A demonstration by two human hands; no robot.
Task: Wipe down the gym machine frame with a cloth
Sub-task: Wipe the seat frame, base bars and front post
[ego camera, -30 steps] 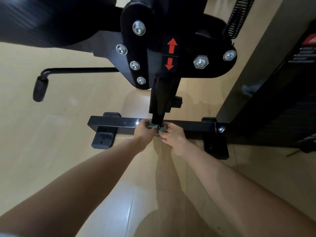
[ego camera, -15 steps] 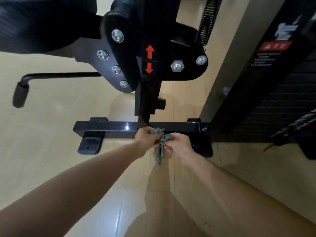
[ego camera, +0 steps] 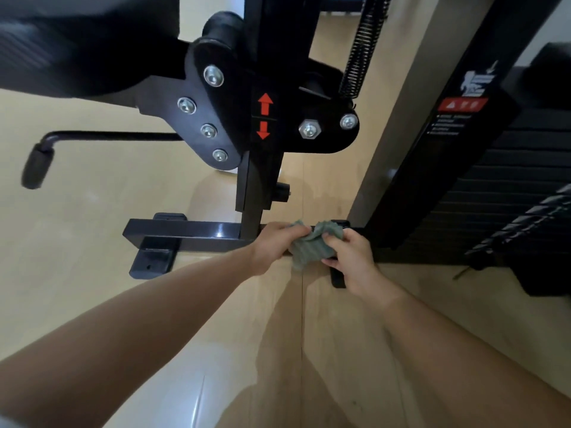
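A grey-green cloth (ego camera: 312, 247) is bunched between both my hands, just in front of the black base crossbar (ego camera: 185, 234) of the gym machine. My left hand (ego camera: 273, 247) grips the cloth's left side, right of the black upright post (ego camera: 255, 193). My right hand (ego camera: 350, 257) pinches the cloth's right side, over the crossbar's right end. The cloth's lower part hangs down over the crossbar's front face. Above, the black pivot plate (ego camera: 216, 118) with silver bolts and red arrows (ego camera: 264, 120) fills the upper middle.
A black seat pad (ego camera: 77, 41) juts out at upper left, with a crank handle (ego camera: 38, 165) below it. A coil spring (ego camera: 360, 54) runs up at top. The weight stack and its black shroud (ego camera: 482, 156) stand at right. Pale wood floor (ego camera: 77, 242) surrounds the base.
Both hands have come away from the base of the upright post and shifted right along the crossbar. The cloth, earlier wrapped around the post, is now bunched and spread between them.
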